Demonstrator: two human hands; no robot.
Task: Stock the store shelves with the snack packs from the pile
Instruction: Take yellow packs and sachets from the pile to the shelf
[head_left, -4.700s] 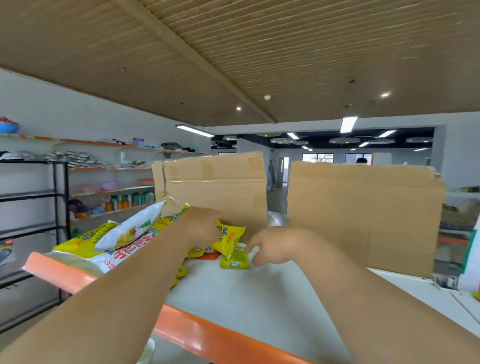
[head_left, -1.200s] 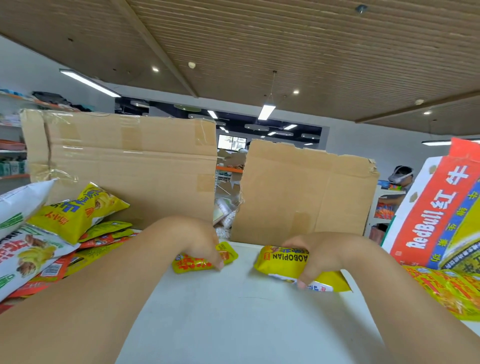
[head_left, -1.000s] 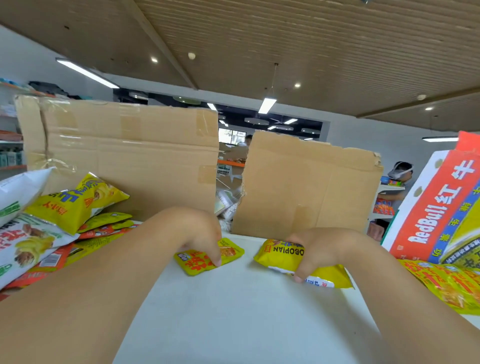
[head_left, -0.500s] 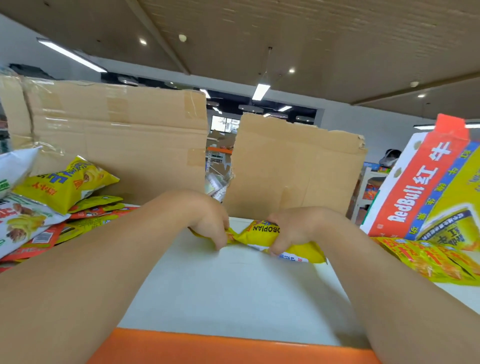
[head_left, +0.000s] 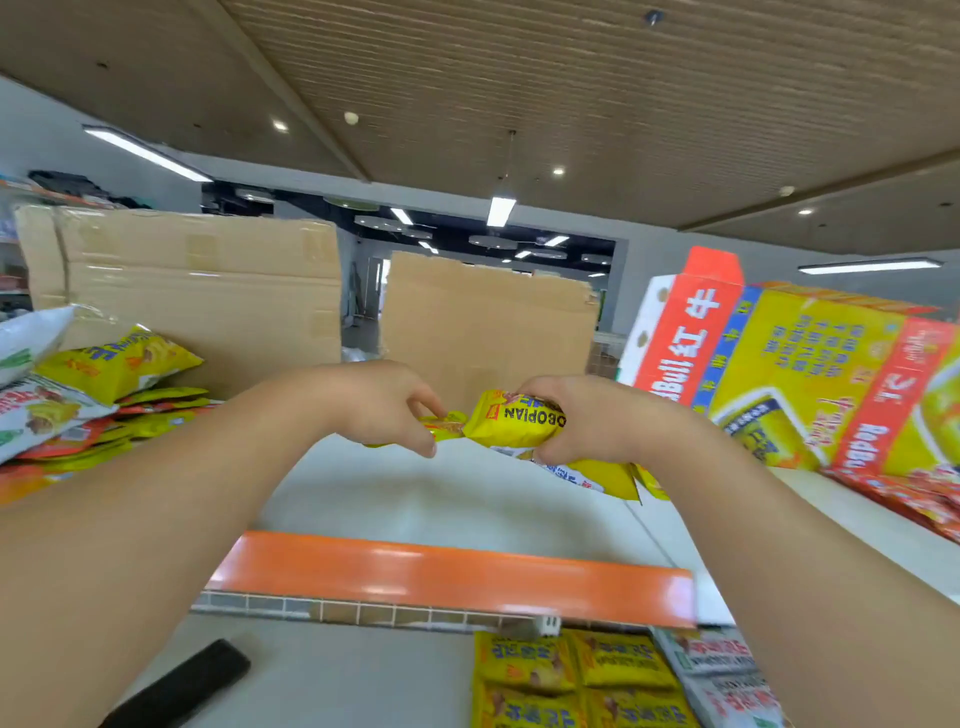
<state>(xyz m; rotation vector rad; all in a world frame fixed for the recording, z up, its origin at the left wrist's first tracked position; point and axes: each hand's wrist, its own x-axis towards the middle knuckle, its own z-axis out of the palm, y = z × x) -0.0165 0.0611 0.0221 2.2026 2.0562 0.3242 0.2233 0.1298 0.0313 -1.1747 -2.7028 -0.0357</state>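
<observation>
The left hand (head_left: 382, 410) pinched a small pack (head_left: 442, 425) and the right hand (head_left: 589, 423) clutched a bunched yellow pack (head_left: 511, 422), so either slick wrapper risked slipping loose.

The snack pack (head_left: 511, 422) is yellow with black lettering — shelf edge (head_left: 447, 577) orange, carton (head_left: 810, 364) red and yellow.
</observation>
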